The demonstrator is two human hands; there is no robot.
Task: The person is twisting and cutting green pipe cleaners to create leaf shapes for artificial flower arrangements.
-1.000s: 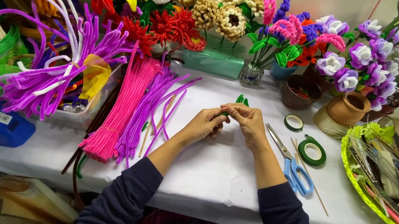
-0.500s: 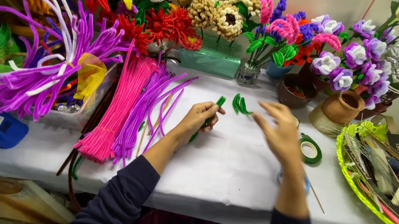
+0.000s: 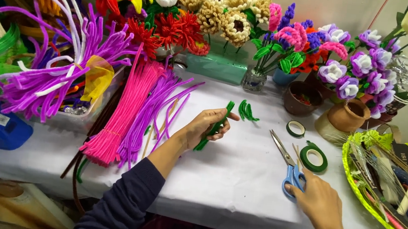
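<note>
Two hands: left hand (image 3: 206, 128) grips green stem (image 3: 214, 127), right hand (image 3: 318, 200) fingers on scissors (image 3: 288, 165), basket (image 3: 349, 169) w/ tools.

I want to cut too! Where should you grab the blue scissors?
By the blue handle loops: the scissors lie flat, handles toward the person and blades pointing away. Come from the near side, where the right hand already touches the handles.

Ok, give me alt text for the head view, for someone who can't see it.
The left hand holds a green pipe cleaner over a white table, while the right hand touches the blue-handled scissors. Pink and purple pipe cleaner bundles lie left, handmade flowers behind.
</note>
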